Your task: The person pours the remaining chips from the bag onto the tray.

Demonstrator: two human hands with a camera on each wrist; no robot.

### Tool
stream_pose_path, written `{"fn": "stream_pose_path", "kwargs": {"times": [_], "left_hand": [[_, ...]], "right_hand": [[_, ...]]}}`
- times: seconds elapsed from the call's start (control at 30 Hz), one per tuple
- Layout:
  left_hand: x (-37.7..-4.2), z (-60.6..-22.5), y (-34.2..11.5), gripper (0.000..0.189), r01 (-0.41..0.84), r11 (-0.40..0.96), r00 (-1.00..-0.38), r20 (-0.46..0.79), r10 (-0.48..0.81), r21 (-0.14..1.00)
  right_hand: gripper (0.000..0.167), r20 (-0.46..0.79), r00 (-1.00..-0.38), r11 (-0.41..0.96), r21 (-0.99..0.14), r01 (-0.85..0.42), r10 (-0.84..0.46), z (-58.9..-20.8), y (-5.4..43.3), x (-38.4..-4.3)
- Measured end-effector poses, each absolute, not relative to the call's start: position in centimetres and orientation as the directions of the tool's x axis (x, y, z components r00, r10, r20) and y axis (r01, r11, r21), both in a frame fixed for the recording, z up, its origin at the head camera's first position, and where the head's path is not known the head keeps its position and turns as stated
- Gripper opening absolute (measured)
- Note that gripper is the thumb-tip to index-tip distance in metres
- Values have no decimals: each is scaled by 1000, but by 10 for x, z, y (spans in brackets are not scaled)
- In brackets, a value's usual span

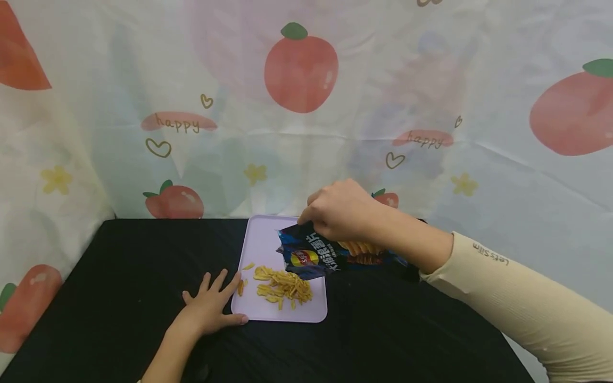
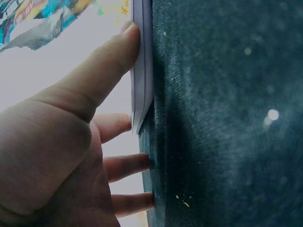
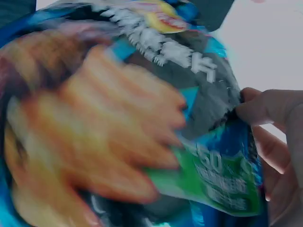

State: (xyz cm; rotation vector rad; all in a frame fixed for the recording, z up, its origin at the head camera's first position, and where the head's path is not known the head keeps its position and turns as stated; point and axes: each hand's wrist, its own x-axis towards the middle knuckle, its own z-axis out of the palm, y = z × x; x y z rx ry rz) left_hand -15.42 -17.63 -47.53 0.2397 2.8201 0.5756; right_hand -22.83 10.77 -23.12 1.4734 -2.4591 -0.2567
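My right hand (image 1: 342, 210) pinches the edge of a dark blue potato chip bag (image 1: 306, 250), tilted over the lilac tray (image 1: 263, 236). In the right wrist view the thumb and fingers grip the side of the bag (image 3: 203, 94). A heap of yellow ridged chips (image 1: 287, 287) lies on the near part of the tray, with a few loose pieces at its left edge. Fingers spread, my left hand (image 1: 208, 308) rests at the tray's left side; its thumb touches the tray's rim (image 2: 142, 61) in the left wrist view.
Black cloth (image 1: 143, 266) covers the table. Behind it hangs a pale curtain (image 1: 230, 138) printed with fruit, hearts and lettering. A few small crumbs (image 2: 184, 202) lie on the cloth near the left hand.
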Motion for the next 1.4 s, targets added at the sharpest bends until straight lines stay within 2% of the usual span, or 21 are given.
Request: {"fn": "stream_pose_path", "kwargs": {"times": [0.7,0.87,1.0,1.13,1.3,1.4], "left_hand": [[-155,-473,-176,103,110,910,-956,-209,207,399],[-154,-473,-176,103,106,910,-955,-214,206,400],[-155,-474,-176,104,103,912,-957,-212,200,397],[-155,-476,-176,104,100,916,-958,-211,194,389],[-155,-474,-176,104,103,913,-956,-214,200,394],[-154,-472,-176,104,102,909,-955,-216,203,405]], "right_hand": [[35,125,-455,472,277,-837,-881,-229,113,-227],[34,152,-486,509,267,-818,-861,-230,117,-227],[31,221,-529,570,224,-790,-820,-234,129,-228],[29,380,-572,641,76,-764,-727,-251,153,-230],[28,580,-655,660,-250,-708,-484,-293,191,-226],[27,614,-735,630,-457,-628,-287,-322,209,-216]]}}
